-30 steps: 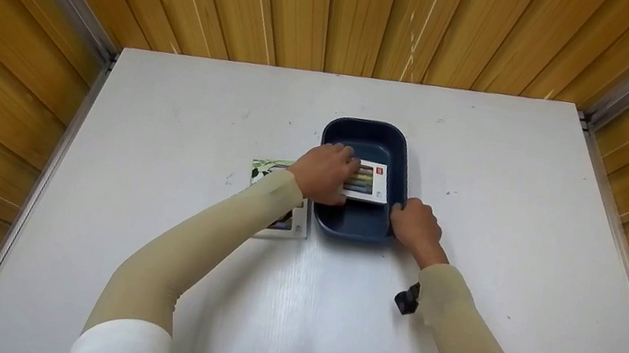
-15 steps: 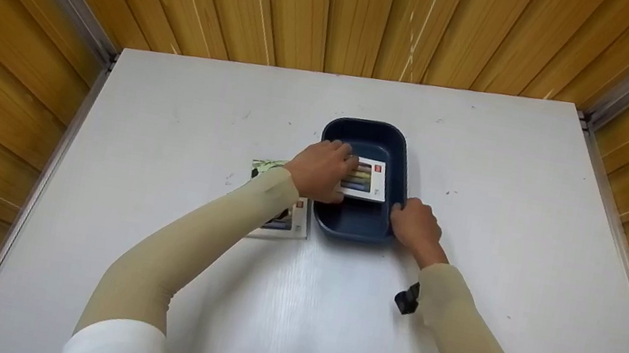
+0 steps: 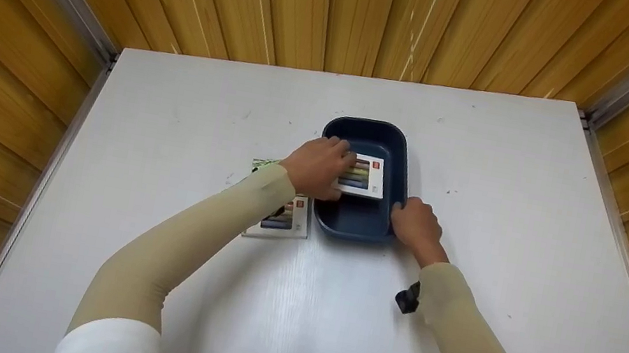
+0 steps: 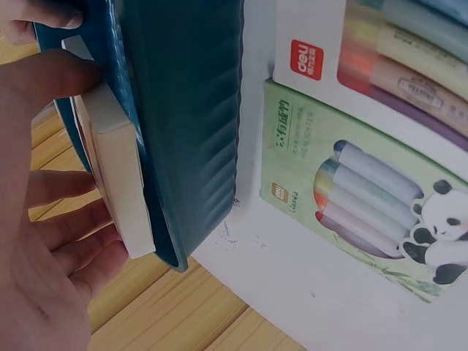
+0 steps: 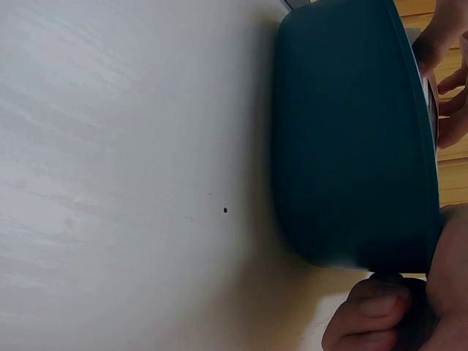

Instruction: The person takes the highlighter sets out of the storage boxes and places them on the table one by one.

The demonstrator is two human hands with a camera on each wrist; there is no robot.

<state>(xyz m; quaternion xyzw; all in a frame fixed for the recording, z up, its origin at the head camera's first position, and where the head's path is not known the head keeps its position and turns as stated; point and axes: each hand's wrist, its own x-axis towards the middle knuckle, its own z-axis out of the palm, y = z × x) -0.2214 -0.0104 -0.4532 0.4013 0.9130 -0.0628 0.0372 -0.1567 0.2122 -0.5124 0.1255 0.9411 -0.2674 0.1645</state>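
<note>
In the head view my left hand (image 3: 316, 167) grips a white windowed box of coloured markers (image 3: 377, 181) over the open top of a dark blue bin (image 3: 352, 235). The left wrist view shows my thumb on one side of the box and my fingers on the other, with its narrow edge turned to the camera. My right hand (image 3: 417, 226) holds the bin's near right rim, and the right wrist view shows its fingers curled at the bin's corner. The bin stands on the white table; part of its inside is hidden by the left hand and the box.
Left of the bin lie another white marker box (image 4: 307, 62) and a green marker box with pandas (image 4: 292, 161), both partly covered by my left forearm in the head view. Wood-look walls (image 3: 356, 15) enclose the table's back and sides. A black mount (image 3: 407, 298) sits at my right wrist.
My left hand and the marker box have shifted slightly left and away from me, uncovering more of the white box on the table. The right hand and the bin stay put.
</note>
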